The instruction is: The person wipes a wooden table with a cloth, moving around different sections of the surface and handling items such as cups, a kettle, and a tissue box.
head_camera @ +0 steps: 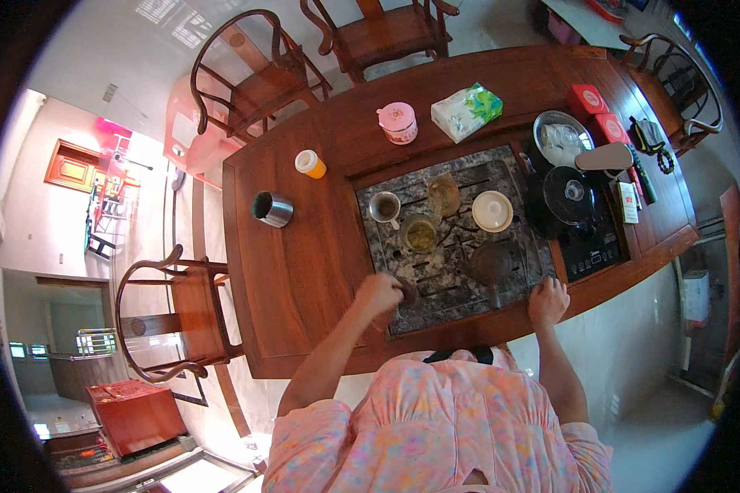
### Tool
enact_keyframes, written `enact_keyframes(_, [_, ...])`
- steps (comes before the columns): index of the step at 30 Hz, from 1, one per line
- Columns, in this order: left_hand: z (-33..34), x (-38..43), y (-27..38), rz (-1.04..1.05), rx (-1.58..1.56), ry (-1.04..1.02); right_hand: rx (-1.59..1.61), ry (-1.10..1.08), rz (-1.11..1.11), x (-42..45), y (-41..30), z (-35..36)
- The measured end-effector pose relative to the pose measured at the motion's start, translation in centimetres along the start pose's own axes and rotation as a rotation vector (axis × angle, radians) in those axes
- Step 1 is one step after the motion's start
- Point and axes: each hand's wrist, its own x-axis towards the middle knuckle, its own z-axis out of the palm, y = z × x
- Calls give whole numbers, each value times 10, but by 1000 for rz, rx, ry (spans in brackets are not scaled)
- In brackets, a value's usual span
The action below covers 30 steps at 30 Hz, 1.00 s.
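My left hand (379, 294) is at the lower left corner of the dark stone tea tray (435, 302), its fingers on a small dark object (409, 292) that is blurred. My right hand (549, 301) rests with curled fingers on the wooden edge at the tray's lower right; nothing shows in it. On the tray stand a white strainer cup with a handle (385, 207), a glass vessel with yellowish-green contents (420, 234), a glass pitcher (443, 194), a cream lidded bowl (493, 211) and a dark round pot or strainer with a handle (492, 264).
A black kettle (568, 194) stands on the induction cooker (592, 256), beside a metal bowl of cups (561, 138). Around the tray are a tissue pack (467, 112), a pink-lidded tub (398, 123), an orange bottle (311, 164) and a metal cup (273, 209). Wooden chairs (200, 311) surround the table.
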Motion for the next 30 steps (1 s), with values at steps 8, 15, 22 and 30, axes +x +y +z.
enact_keyframes(8, [-105, 58, -22, -260, -41, 527, 9, 39, -7, -2, 1, 5])
enact_keyframes(15, [-69, 82, -42, -351, 282, 437, 39, 41, -4, 0, -3, -2])
enact_keyframes(22, [-31, 42, -22, -251, 378, 360, 47, 204, 26, 0, 6, 18])
enact_keyframes(30, [39, -23, -9, -190, 506, 266, 41, 19, 71, -7, 5, 3])
